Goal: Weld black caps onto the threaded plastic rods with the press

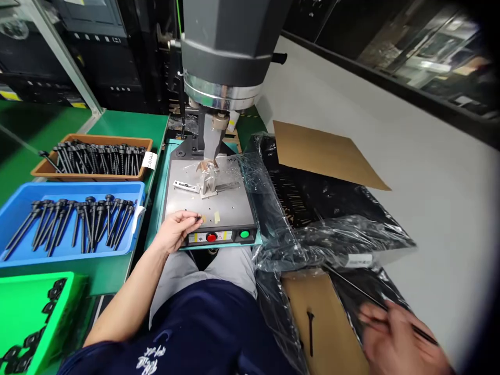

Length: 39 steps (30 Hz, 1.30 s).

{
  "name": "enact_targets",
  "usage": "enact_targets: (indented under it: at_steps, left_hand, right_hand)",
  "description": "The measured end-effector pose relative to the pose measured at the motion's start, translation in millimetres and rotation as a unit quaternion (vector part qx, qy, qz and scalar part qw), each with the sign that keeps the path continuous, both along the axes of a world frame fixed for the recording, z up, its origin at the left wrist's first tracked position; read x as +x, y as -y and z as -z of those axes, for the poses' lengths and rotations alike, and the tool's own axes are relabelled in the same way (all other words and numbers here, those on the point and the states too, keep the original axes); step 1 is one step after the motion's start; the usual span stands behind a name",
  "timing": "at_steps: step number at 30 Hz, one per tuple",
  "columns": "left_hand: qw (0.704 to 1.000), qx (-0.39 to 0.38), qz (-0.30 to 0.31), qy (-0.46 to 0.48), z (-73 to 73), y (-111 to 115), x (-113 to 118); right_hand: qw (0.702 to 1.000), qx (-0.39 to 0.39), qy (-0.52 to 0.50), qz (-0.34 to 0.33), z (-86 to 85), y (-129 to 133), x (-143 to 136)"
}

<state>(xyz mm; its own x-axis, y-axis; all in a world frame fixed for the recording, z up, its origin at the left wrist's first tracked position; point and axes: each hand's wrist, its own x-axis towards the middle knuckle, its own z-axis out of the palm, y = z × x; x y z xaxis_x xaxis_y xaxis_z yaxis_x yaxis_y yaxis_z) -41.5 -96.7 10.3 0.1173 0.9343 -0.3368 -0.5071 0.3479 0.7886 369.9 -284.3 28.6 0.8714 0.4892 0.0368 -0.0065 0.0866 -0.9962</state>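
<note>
My left hand (175, 230) is at the front edge of the press's metal base plate (230, 200), its thumb and fingers pinched on a small black part (198, 218). At the lower right my right hand (400, 336), blurred by motion, is closed around a long thin black rod (359, 288). The rod slants over a plastic-lined box (308, 250). Inside that box, a black rod with a flared head (310, 333) lies on brown cardboard (336, 317). A small clamping fixture (208, 179) stands on the plate, under the press's horn (213, 138).
The grey press head (222, 47) hangs above the plate. Red (211, 237) and green (244, 234) buttons face me. On the left are a brown bin (94, 177) and a blue bin (23, 195) of black rods, and a green bin (23, 297) of black knobs. Another cardboard sheet (328, 151) lies right.
</note>
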Motion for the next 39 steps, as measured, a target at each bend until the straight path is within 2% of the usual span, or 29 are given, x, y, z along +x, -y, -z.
enact_targets:
  at_steps: [2,4,5,8,10,15,19,25,30,36,39]
  left_hand:
    - [0.999,-0.003,0.011,0.049,0.1,3.9,15.6]
    - [0.996,0.004,0.018,0.087,-0.7,12.7,29.0]
    - [0.994,0.013,0.015,0.103,-1.6,18.0,33.7]
    - [0.988,0.047,-0.025,0.148,-4.5,32.0,37.0]
    - [0.982,0.059,-0.061,0.168,-5.9,37.1,31.3]
    - [0.977,0.05,-0.104,0.18,-8.2,38.1,13.8]
    - [0.977,0.067,-0.125,0.162,-11.5,36.9,12.2]
    - [0.977,0.081,-0.114,0.162,-13.9,34.8,10.8]
    - [0.98,0.073,-0.108,0.147,-13.2,31.3,8.8]
    - [0.986,0.074,-0.104,0.105,-9.5,26.2,12.1]
    - [0.987,0.073,-0.099,0.105,-7.8,22.7,12.2]
  right_hand:
    - [0.992,0.04,0.0,-0.122,-13.1,-25.3,-48.4]
    - [0.955,0.059,-0.052,-0.286,-13.0,-55.7,-105.3]
    - [0.934,0.066,-0.076,-0.343,-8.3,-69.3,-132.5]
    - [0.889,0.107,-0.11,-0.431,12.8,-94.0,-193.4]
    - [0.874,0.122,-0.11,-0.458,23.5,-98.6,-212.3]
    - [0.874,0.13,-0.095,-0.458,29.7,-99.4,-215.5]
    - [0.866,0.133,-0.078,-0.475,33.7,-100.7,-214.7]
    - [0.847,0.091,-0.02,-0.524,51.2,-102.1,-214.8]
    - [0.826,0.026,0.07,-0.559,54.4,-109.1,-212.2]
    - [0.821,0.026,0.239,-0.517,48.5,-118.1,-210.5]
    - [0.83,0.039,0.252,-0.497,48.6,-120.4,-212.4]
